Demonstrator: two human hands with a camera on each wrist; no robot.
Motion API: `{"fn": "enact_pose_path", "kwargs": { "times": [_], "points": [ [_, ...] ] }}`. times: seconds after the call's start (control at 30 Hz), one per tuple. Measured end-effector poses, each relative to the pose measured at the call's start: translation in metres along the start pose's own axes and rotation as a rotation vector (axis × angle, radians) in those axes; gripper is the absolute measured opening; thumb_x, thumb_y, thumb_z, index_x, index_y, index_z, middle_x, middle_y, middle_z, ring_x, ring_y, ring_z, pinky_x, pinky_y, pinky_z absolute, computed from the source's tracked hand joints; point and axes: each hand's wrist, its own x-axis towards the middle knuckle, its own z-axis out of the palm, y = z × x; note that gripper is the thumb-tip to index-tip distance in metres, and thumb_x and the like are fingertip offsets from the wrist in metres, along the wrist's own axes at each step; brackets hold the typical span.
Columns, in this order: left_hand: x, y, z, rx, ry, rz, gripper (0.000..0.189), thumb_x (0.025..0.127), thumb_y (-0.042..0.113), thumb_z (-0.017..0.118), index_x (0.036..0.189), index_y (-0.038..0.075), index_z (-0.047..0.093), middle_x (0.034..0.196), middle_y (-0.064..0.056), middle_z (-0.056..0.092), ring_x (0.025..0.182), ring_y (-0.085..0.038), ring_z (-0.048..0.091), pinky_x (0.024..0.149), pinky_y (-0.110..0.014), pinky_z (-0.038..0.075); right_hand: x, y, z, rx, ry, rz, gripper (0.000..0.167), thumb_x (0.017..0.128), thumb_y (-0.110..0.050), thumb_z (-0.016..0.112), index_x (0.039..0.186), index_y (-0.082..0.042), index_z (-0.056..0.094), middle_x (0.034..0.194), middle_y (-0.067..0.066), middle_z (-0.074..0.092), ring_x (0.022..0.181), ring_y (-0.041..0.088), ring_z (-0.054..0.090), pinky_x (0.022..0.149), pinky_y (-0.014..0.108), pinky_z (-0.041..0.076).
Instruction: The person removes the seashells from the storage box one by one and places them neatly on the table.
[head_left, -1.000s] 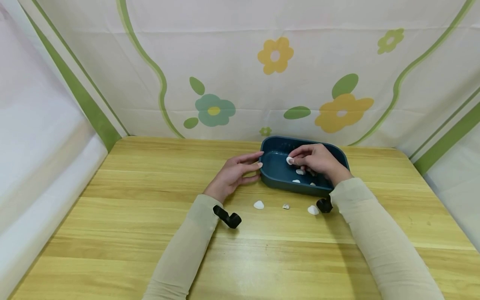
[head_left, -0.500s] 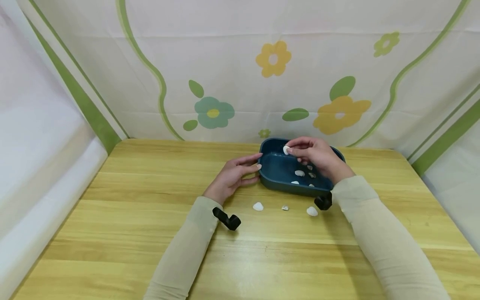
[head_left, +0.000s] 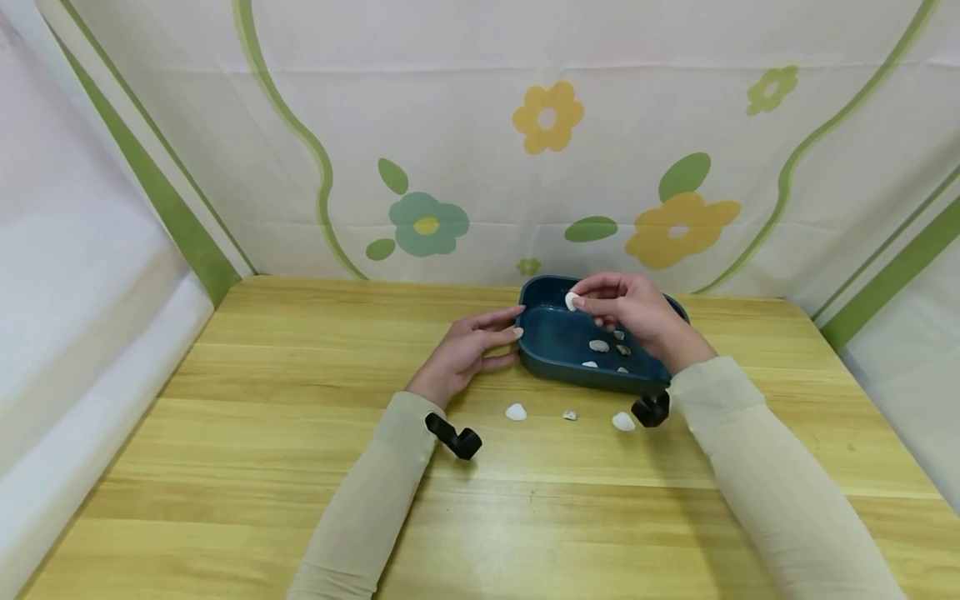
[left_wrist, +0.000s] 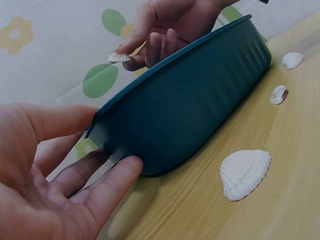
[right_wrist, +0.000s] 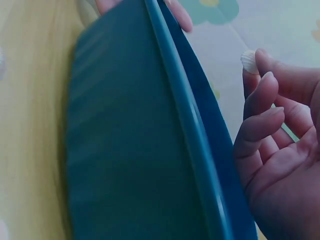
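The head view cuts both sleeves (head_left: 375,492) off at the bottom. There the right hand (head_left: 636,312) covers the right part of the tray (head_left: 572,329) — and its near wall (head_left: 581,377) hides the lower edges of a white shell (head_left: 590,364) and a piece (head_left: 622,369) too small to identify. The thumb (right_wrist: 286,76) partly covers the pinched shell (right_wrist: 248,61). In both wrist views — the tray's floor is hidden.

The wood-grained bench (head_left: 247,433) here carries a dark blue tray (head_left: 577,376) towards its back, with three loose shells (head_left: 516,412) lying just in front.
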Motion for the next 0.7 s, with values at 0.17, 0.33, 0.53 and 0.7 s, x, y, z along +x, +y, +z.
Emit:
{"fn": "enact_pose_path", "kwargs": {
  "times": [0.17, 0.33, 0.53, 0.7],
  "points": [
    [0.0, 0.001, 0.0, -0.006, 0.005, -0.005, 0.048, 0.103, 0.01, 0.073, 0.149, 0.021, 0.067, 0.162, 0.001, 0.055, 0.145, -0.024, 0.059, 0.11, -0.043, 0.059, -0.015, 0.0, 0.009, -0.039, 0.002, -0.014, 0.033, 0.101, -0.033, 0.079, 0.123, -0.009, 0.075, 0.099, -0.003, 0.077, 0.074, 0.018, 0.06, 0.065, 0.03, 0.054],
    [0.0, 0.002, -0.001, -0.014, 0.012, -0.008, 0.044, 0.103, 0.01, 0.074, 0.145, 0.023, 0.071, 0.159, 0.002, 0.057, 0.145, -0.023, 0.059, 0.11, -0.043, 0.06, -0.032, 0.0, 0.022, -0.058, -0.008, -0.019, 0.034, 0.1, -0.033, 0.08, 0.122, -0.008, 0.076, 0.1, 0.005, 0.078, 0.071, 0.018, 0.061, 0.063, 0.031, 0.056],
    [0.0, 0.001, -0.001, -0.011, 0.017, -0.01, 0.043, 0.102, 0.01, 0.074, 0.144, 0.024, 0.072, 0.159, 0.002, 0.058, 0.144, -0.023, 0.06, 0.109, -0.042, 0.06, -0.05, 0.0, 0.035, -0.052, -0.043, -0.032, 0.03, 0.101, -0.028, 0.08, 0.121, -0.005, 0.077, 0.096, 0.002, 0.08, 0.067, 0.019, 0.059, 0.06, 0.031, 0.054],
    [0.001, 0.0, -0.001, 0.0, 0.008, -0.006, 0.048, 0.103, 0.011, 0.074, 0.149, 0.021, 0.067, 0.16, 0.001, 0.056, 0.145, -0.024, 0.058, 0.109, -0.042, 0.06, -0.063, -0.001, 0.044, -0.058, -0.073, -0.048, 0.026, 0.1, -0.026, 0.08, 0.118, -0.006, 0.078, 0.096, 0.017, 0.077, 0.065, 0.026, 0.058, 0.055, 0.034, 0.052]
  ]
}}
